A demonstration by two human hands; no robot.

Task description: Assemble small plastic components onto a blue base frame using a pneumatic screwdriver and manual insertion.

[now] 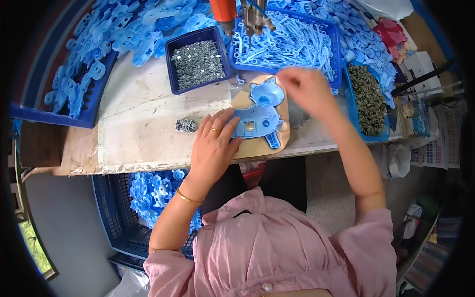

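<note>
A light-blue hollow plastic animal-shaped shell half [255,123] lies open side up in a tan fixture block [279,144] at the table's front edge. My left hand [213,136] rests over the shell's left end, fingers stretched and slightly apart, covering that end. My right hand [307,91] is raised right of the shell's round head part [267,93], near the front edge of a blue basket [339,69] of light-blue plastic rods [297,44]. Motion smears its fingertips; whether they hold anything is hidden. A small pile of screws [186,124] lies left of my left hand.
Above the fixture hangs an orange-and-metal driver tool [225,17]. Small metal parts fill a dark-blue bin [198,64]; brownish small pieces fill a blue tray [366,99] at right. Blue shell pieces [143,29] heap at the back. Below the table stands a crate [116,218] of blue parts.
</note>
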